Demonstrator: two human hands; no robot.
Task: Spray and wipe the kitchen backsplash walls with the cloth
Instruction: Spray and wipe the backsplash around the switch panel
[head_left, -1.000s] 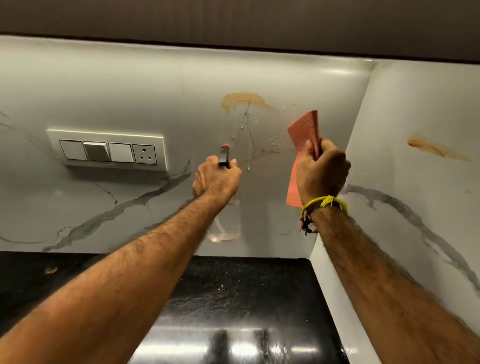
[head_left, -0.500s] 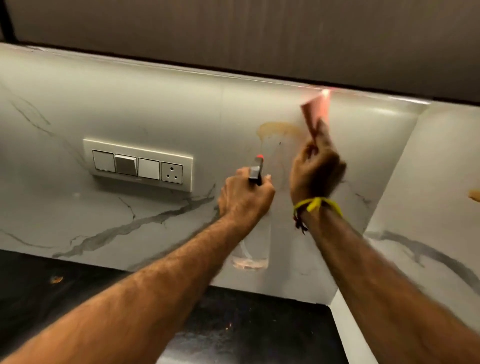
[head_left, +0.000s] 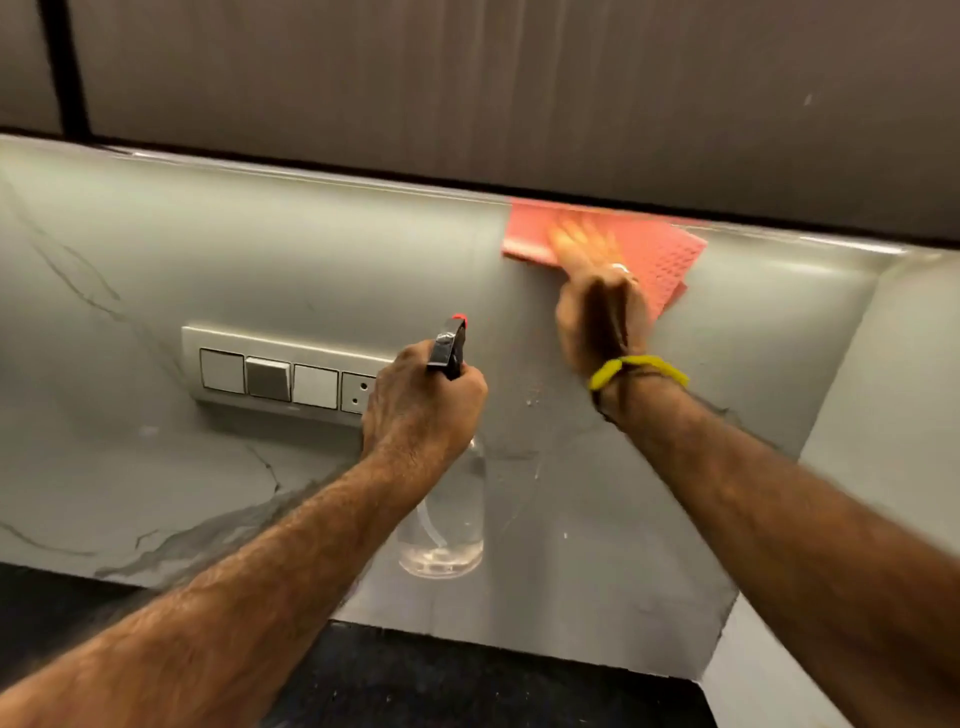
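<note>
- Head view: wiping step in hand. Right hand (head_left: 597, 306) flat on the pink cloth (head_left: 660, 254), fingers spread and blurred, pressing it against the back wall of the backsplash (head_left: 311, 249) at its top edge, just under the dark upper cabinet (head_left: 467, 88).
- Left hand (head_left: 421, 410) clenched round the neck of the spray bottle (head_left: 441, 530), held upright just off the wall, beside the switch plate (head_left: 280, 374) and lower left of the cloth.
- Droplets and thin runs on the wall below the right wrist, so spray judged already laid on this patch.
- Next move, as a judgement: drag cloth down and across through the wet runs with even flat pressure; side wall at right (head_left: 893, 405) to follow; keep spray and wet cloth off the socket.
- Cloth: thin, waffle-textured, folded, pliant. Likely grips well on the wet surface.
- Backsplash: glossy grey-white marble-look slab with dark veins, smooth, meeting the side wall at a sharp corner.
- Bottle: clear plastic cylinder, little liquid at the bottom, black trigger head with red nozzle tip.
- Worktop (head_left: 415, 686): black, speckled, polished.
- Yellow thread band (head_left: 639, 369) on right wrist.
</note>
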